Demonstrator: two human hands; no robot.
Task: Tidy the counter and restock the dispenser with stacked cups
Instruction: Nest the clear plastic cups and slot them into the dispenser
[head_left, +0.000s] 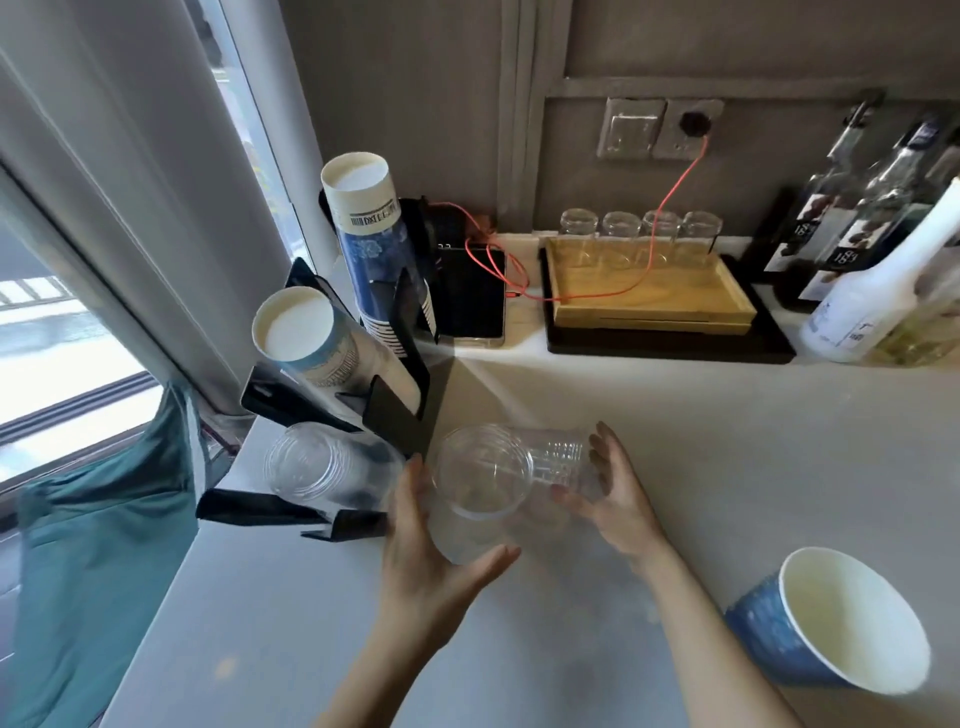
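Observation:
A stack of clear plastic cups (498, 467) lies on its side above the pale counter (675, 441), mouth toward me. My right hand (613, 493) grips its base end. My left hand (431, 551) cups the rim end from below. Just left stands the black tiered cup dispenser (395, 410). Its lowest slot holds clear cups (317, 462), the middle slot white paper cups (301, 327), the top slot blue paper cups (369, 218). A blue paper cup (841, 623) lies tipped on the counter at the lower right.
A phone (470, 296) on a red cable lies behind the dispenser. A wooden tray (649, 296) with several glass jars sits at the back. Bottles (883, 270) stand at the far right. A green cloth (104, 545) hangs by the window at left.

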